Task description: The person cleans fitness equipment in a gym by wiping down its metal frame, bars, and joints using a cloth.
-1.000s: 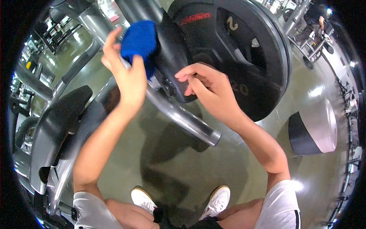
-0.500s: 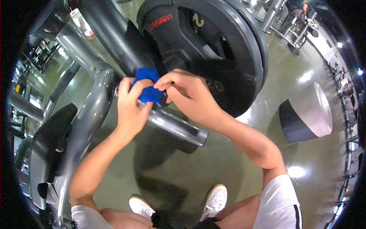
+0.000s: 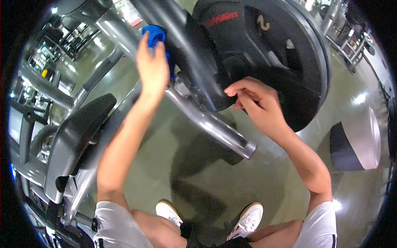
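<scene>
A blue cloth [image 3: 154,35] is gripped by my left hand [image 3: 153,66], whose fingers press it to the side of a thick dark machine tube [image 3: 182,41]. Part of the cloth hangs behind the hand, beside the tube. My right hand [image 3: 258,101] is curled, thumb against fingers, in front of the lower part of a large black weight plate [image 3: 269,49]; I make out nothing in it. Below the hands a shiny metal bar [image 3: 211,124] slants down to the right.
A black padded part [image 3: 78,144] of the machine is at the left, with grey tubes [image 3: 49,89] behind it. A white and dark round block [image 3: 357,140] stands on the floor at the right. White shoes [image 3: 248,219] show below.
Since half a second ago, my left hand and the cloth have moved up the tube, away from my right hand. The view has shifted, and the machine appears farther right and lower.
</scene>
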### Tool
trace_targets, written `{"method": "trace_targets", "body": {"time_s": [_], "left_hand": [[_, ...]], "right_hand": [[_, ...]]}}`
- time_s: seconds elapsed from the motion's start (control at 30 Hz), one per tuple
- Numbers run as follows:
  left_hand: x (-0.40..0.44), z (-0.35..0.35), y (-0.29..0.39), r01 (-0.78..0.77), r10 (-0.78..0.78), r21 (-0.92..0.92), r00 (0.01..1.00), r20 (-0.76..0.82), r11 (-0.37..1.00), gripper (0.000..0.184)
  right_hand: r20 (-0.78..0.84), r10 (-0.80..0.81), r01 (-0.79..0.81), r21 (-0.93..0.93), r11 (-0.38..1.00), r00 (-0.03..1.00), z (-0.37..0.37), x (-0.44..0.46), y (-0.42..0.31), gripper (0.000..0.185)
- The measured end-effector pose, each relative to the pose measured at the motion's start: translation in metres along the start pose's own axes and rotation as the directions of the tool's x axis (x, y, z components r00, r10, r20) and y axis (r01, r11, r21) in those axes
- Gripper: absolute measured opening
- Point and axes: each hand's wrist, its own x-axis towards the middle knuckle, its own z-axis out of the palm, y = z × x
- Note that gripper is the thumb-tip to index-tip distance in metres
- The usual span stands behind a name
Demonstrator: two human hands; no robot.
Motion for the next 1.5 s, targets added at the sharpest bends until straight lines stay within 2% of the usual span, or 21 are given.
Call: {"method": "trace_targets", "body": {"time_s": [0.07, 0.2, 0.27, 0.33, 0.4, 0.5, 0.53, 0.6, 0.63, 0.67, 0.73, 0.87, 1.03, 1.13, 1.17, 1.27, 1.3, 1.37, 1.4, 1.43, 1.5], "left_hand": [[-0.029, 0.014, -0.015, -0.144, 0.149, 0.069, 0.986, -0.073, 0.987, 0.051], [-0.075, -0.007, 0.021, -0.189, 0.164, 0.166, 0.975, 0.151, 0.968, 0.067], [-0.090, -0.017, 0.021, -0.227, 0.195, 0.095, 0.944, 0.268, 0.969, 0.071], [-0.106, -0.026, 0.023, -0.361, 0.293, 0.095, 0.861, 0.415, 0.928, 0.067], [-0.113, -0.029, 0.025, -0.487, 0.424, 0.005, 0.765, 0.486, 0.873, 0.063], [-0.107, -0.031, 0.033, -0.382, 0.383, -0.118, 0.752, 0.536, 0.916, 0.059], [-0.104, -0.033, 0.038, -0.326, 0.334, -0.104, 0.803, 0.494, 0.939, 0.055], [-0.087, -0.030, 0.039, -0.378, 0.367, -0.011, 0.890, 0.270, 0.926, 0.054], [-0.078, -0.027, 0.039, -0.293, 0.282, 0.035, 0.941, 0.185, 0.956, 0.052], [-0.068, -0.019, 0.031, -0.277, 0.274, 0.061, 0.960, 0.055, 0.959, 0.048], [-0.052, -0.009, 0.026, -0.061, 0.064, 0.043, 0.995, -0.070, 0.997, 0.045], [-0.034, -0.010, 0.016, -0.031, 0.031, -0.013, 1.000, 0.006, 0.999, 0.043], [-0.055, -0.019, 0.021, -0.183, 0.168, 0.145, 0.980, 0.111, 0.972, 0.045], [-0.076, -0.019, 0.022, -0.122, 0.100, 0.120, 0.979, 0.177, 0.985, 0.048], [-0.079, -0.018, 0.024, -0.140, 0.127, 0.057, 0.975, 0.181, 0.989, 0.048], [-0.071, -0.018, 0.028, -0.029, 0.018, 0.061, 0.984, 0.179, 0.998, 0.048], [-0.061, -0.012, 0.023, -0.162, 0.154, 0.093, 0.984, 0.090, 0.982, 0.046], [-0.045, -0.007, 0.022, -0.129, 0.126, 0.085, 0.991, 0.035, 0.988, 0.043], [-0.038, -0.005, 0.024, -0.138, 0.139, 0.074, 0.990, -0.012, 0.988, 0.041], [-0.034, -0.005, 0.026, -0.069, 0.069, 0.057, 0.998, 0.001, 0.996, 0.041], [-0.037, -0.002, 0.027, -0.105, 0.106, 0.051, 0.994, -0.023, 0.993, 0.041]], "right_hand": [[0.037, 0.047, -0.047, 0.015, 0.999, 0.998, -0.001, 0.001, -0.001, 0.015], [0.020, 0.077, -0.078, 0.054, 0.995, 0.997, 0.003, 0.004, -0.005, 0.015], [0.049, 0.095, -0.096, 0.020, 0.995, 0.994, 0.005, 0.005, -0.002, 0.015], [0.047, 0.101, -0.102, 0.024, 0.994, 0.994, 0.011, 0.006, 0.000, 0.015], [0.045, 0.111, -0.113, 0.024, 0.993, 0.993, 0.016, 0.008, 0.002, 0.015], [0.024, 0.124, -0.125, 0.032, 0.992, 0.992, 0.019, 0.012, 0.004, 0.014], [0.017, 0.120, -0.121, 0.037, 0.992, 0.993, 0.017, 0.014, 0.003, 0.014], [0.014, 0.115, -0.115, 0.041, 0.992, 0.993, 0.017, 0.016, 0.002, 0.014], [0.002, 0.118, -0.118, 0.036, 0.992, 0.993, 0.018, 0.016, 0.001, 0.015], [-0.012, 0.121, -0.121, 0.031, 0.992, 0.993, 0.018, 0.016, 0.001, 0.016], [-0.013, 0.125, -0.124, 0.038, 0.991, 0.992, 0.021, 0.014, 0.002, 0.016], [0.053, 0.204, -0.205, 0.028, 0.978, 0.978, 0.023, 0.009, 0.000, 0.021], [0.024, 0.153, -0.154, 0.016, 0.988, 0.988, 0.022, 0.008, 0.010, 0.015], [0.022, 0.172, -0.173, 0.048, 0.984, 0.985, 0.023, 0.010, 0.008, 0.015], [0.033, 0.179, -0.180, 0.040, 0.983, 0.983, 0.024, 0.011, 0.007, 0.015], [0.027, 0.157, -0.157, -0.010, 0.988, 0.987, 0.028, 0.013, 0.006, 0.015], [0.025, 0.158, -0.158, -0.009, 0.987, 0.987, 0.028, 0.015, 0.006, 0.015], [0.123, 0.040, -0.007, -0.257, 0.966, 0.992, 0.027, 0.017, 0.005, 0.016], [0.125, 0.043, -0.009, -0.260, 0.966, 0.991, 0.027, 0.017, 0.004, 0.016], [0.148, 0.033, 0.013, -0.304, 0.953, 0.988, 0.028, 0.017, 0.002, 0.017], [0.169, 0.025, 0.037, -0.351, 0.936, 0.985, 0.027, 0.017, 0.001, 0.017]]}}
